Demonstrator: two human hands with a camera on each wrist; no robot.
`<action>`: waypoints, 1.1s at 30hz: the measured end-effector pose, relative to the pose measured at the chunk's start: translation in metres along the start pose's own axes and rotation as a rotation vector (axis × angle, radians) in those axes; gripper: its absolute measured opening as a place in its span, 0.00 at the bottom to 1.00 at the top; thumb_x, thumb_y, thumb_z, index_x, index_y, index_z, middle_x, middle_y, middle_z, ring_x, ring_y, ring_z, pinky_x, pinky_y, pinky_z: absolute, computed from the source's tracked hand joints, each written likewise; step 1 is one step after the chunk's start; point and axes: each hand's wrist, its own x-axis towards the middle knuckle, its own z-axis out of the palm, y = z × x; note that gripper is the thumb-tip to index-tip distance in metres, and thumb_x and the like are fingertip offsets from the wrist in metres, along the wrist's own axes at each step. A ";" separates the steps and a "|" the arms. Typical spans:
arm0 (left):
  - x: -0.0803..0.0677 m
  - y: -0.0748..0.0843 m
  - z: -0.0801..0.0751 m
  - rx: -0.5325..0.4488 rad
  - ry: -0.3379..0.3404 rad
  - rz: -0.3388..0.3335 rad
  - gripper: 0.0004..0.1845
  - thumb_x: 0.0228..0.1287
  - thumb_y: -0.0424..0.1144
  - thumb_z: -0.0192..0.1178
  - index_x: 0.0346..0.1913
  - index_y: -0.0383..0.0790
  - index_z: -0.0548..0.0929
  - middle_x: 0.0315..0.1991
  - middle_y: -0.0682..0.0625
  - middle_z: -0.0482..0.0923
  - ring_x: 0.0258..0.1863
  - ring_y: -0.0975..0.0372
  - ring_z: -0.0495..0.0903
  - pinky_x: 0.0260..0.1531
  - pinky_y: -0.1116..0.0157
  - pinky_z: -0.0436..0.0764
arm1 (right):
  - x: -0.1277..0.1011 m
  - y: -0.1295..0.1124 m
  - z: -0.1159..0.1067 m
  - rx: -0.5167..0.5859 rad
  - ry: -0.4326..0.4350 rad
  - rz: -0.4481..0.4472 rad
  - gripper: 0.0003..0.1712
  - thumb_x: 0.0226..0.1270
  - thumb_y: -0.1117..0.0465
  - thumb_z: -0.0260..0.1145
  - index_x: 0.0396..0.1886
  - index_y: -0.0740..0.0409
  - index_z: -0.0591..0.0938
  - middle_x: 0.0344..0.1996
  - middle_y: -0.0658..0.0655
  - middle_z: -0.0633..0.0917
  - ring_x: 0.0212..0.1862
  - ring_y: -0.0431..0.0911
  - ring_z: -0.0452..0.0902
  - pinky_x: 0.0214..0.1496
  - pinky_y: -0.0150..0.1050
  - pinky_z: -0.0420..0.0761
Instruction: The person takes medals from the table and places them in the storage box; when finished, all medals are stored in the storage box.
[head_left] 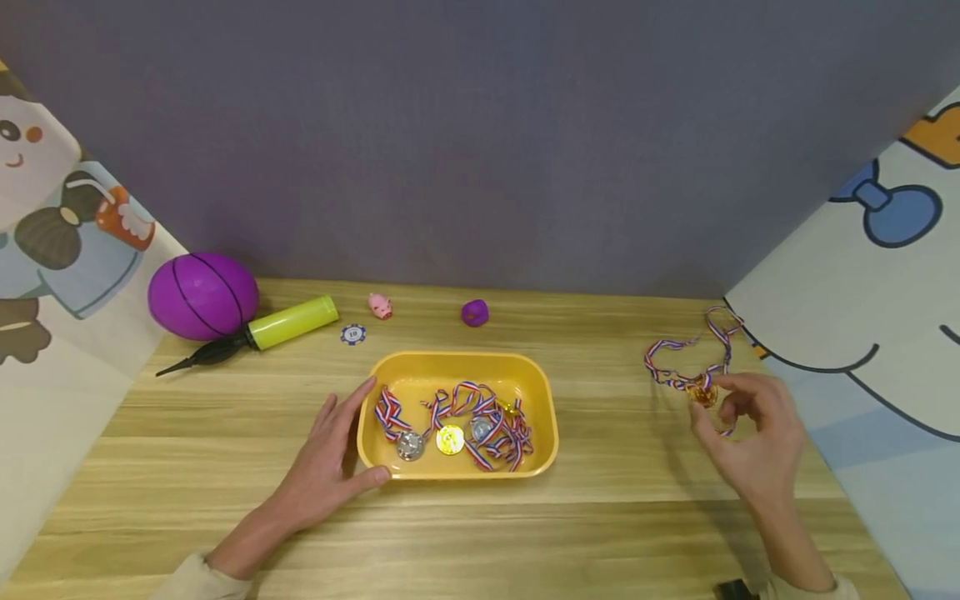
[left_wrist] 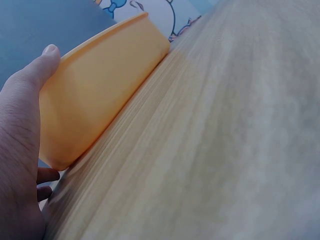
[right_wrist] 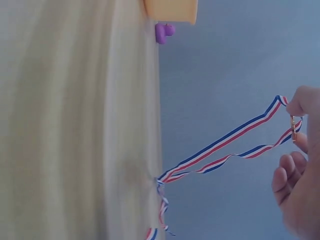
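Observation:
A yellow tray [head_left: 540,392] sits mid-table holding several medals with red-white-blue ribbons [head_left: 457,425]. My left hand [head_left: 330,454] rests open against the tray's left end, thumb at its front corner; the left wrist view shows the thumb [left_wrist: 42,62] along the tray wall [left_wrist: 100,95]. At the right, my right hand [head_left: 738,433] pinches a gold medal [head_left: 702,392] lifted a little off the table. Its ribbon [head_left: 686,354] trails back over the wood. In the right wrist view the ribbon [right_wrist: 225,150] hangs taut from my fingers [right_wrist: 300,102].
At the back left lie a purple ball [head_left: 202,296], a yellow-and-black hand pump [head_left: 262,332], a blue chip [head_left: 352,334], a pink pig toy [head_left: 380,305] and a small purple toy [head_left: 474,312]. Cartoon-printed panels stand on both sides, a grey wall behind.

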 end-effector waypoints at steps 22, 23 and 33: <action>0.001 0.000 0.000 0.002 0.004 0.026 0.60 0.71 0.79 0.59 0.93 0.51 0.49 0.88 0.40 0.60 0.81 0.34 0.66 0.90 0.46 0.37 | -0.002 0.013 0.035 0.907 -0.102 0.107 0.17 0.62 0.89 0.67 0.48 0.91 0.72 0.63 0.75 0.78 0.56 0.61 0.91 0.54 0.34 0.91; 0.001 0.000 0.000 0.001 0.005 0.027 0.60 0.71 0.79 0.59 0.93 0.51 0.48 0.88 0.40 0.60 0.81 0.34 0.66 0.90 0.46 0.37 | -0.004 0.014 0.037 0.923 -0.107 0.110 0.17 0.64 0.88 0.67 0.48 0.91 0.72 0.63 0.75 0.78 0.56 0.62 0.92 0.52 0.33 0.91; 0.000 0.001 -0.001 0.001 0.002 0.016 0.60 0.70 0.77 0.63 0.93 0.52 0.49 0.88 0.41 0.60 0.82 0.35 0.65 0.90 0.47 0.37 | -0.006 0.017 0.059 0.857 -0.012 0.114 0.20 0.62 0.79 0.77 0.47 0.87 0.77 0.57 0.74 0.86 0.54 0.52 0.85 0.45 0.28 0.90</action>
